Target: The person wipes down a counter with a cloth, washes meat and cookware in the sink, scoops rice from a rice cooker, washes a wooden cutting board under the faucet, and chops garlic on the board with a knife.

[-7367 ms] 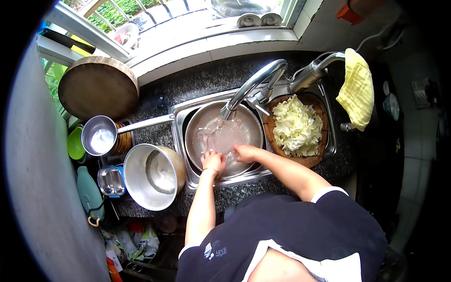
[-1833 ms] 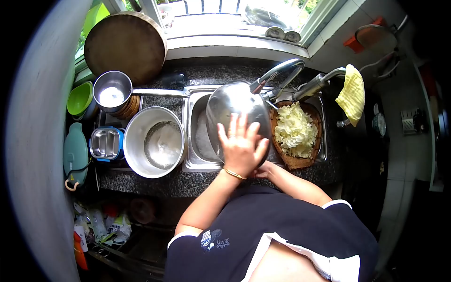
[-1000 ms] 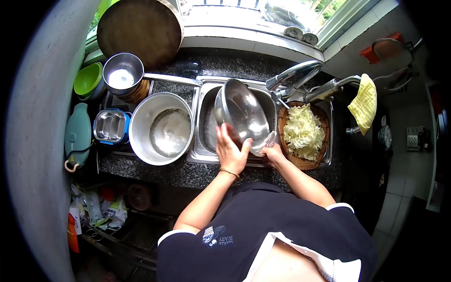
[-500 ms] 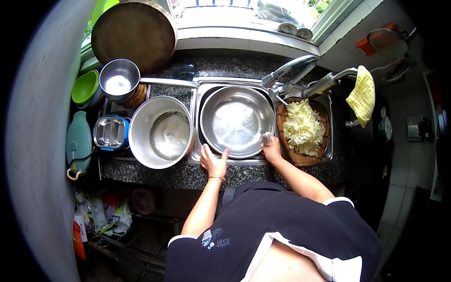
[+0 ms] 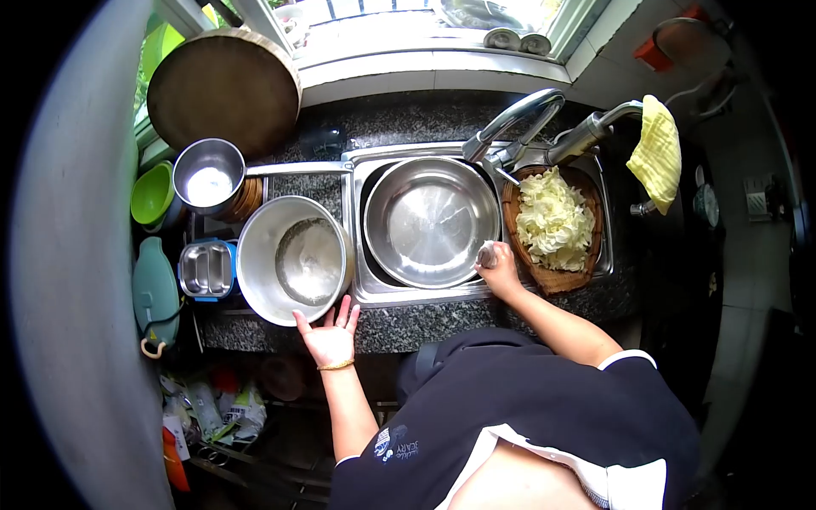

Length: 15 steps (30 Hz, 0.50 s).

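Note:
My left hand [image 5: 330,336] is open, fingers spread, at the front of a tall metal pot [image 5: 257,280]. Its fingertips reach the pot's lower outer side; whether they press on it I cannot tell. The pot's bottom looks wet. In my right hand [image 5: 503,274] is a small greyish crumpled thing [image 5: 486,253], partly hidden by the fingers, at the front right rim of a wide steel basin [image 5: 416,229]. The basin sits in the sink [image 5: 361,285] with only a bright reflection inside. Shredded pale cabbage [image 5: 554,217] fills a woven basket [image 5: 544,282] beside it.
The tap [image 5: 510,127] arches behind the basin, and a yellow cloth [image 5: 656,157] hangs at the right. Left of the pot are a steel saucepan [image 5: 208,174], a blue-edged lunch box [image 5: 206,268] and green bowls [image 5: 153,194]. A round wooden board [image 5: 223,89] leans at the window.
My left hand has left the front rim of the basin and moved left to the pot. The right hand stays by the basin with the greyish thing. The view has shifted slightly.

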### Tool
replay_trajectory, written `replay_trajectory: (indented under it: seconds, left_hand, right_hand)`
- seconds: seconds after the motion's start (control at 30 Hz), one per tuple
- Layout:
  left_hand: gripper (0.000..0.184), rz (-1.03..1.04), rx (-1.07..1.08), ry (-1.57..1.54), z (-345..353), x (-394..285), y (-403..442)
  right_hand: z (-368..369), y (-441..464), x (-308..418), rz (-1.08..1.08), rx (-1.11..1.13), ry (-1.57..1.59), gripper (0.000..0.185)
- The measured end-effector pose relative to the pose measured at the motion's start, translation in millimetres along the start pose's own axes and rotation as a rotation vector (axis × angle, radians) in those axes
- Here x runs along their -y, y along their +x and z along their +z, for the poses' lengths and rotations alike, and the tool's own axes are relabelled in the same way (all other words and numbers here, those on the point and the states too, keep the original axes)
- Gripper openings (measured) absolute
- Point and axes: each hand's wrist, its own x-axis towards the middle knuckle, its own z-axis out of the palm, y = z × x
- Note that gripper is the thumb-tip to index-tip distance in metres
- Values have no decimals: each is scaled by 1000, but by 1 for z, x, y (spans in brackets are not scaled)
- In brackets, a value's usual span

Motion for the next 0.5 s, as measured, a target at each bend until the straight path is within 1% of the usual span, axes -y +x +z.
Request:
replay_trajectory:
  seconds: [0.03,0.07,0.1,0.13,0.17,0.2,0.23,0.27,0.33,0.37,0.4,0.47,0.5]
  left_hand:
    - [98,-25,36,29,-9,-1,5]
    - [75,-17,-266,88,6,-4,11]
    - [60,-2,-176,175,-20,-4,23]
    - [45,16,-71,275,-37,-9,42]
    - [25,22,-127,214,-20,-6,30]
    - [25,24,-166,170,-43,-9,42]
    - [27,-4,-123,219,-34,-15,44]
    - [29,-34,-119,237,-37,-11,27]
    - [36,-195,112,143,-8,-7,9]
    - [40,-224,131,136,-7,-8,9]
    - [40,-225,135,138,5,-8,13]
    - [41,-260,284,49,63,-6,25]
    - [40,-287,341,-6,95,-10,49]
  right_hand:
    - [-2,0,2,-4,44,44,48]
    - [-3,3,10,-2,70,105,48]
    - [-5,3,17,-21,64,104,45]
    - [-7,5,24,-110,59,121,40]
    - [-10,3,25,-122,80,136,38]
    - [-10,5,28,-131,81,159,35]
    - [-13,13,34,-141,70,168,33]
    - [-18,6,35,-156,104,158,32]
    - [-22,3,30,-370,46,32,30]
    - [-22,2,26,-411,70,12,28]
    - [-22,4,22,-452,88,-9,27]
    - [-23,6,14,-583,118,-51,24]
    - [-24,4,10,-620,131,-74,22]
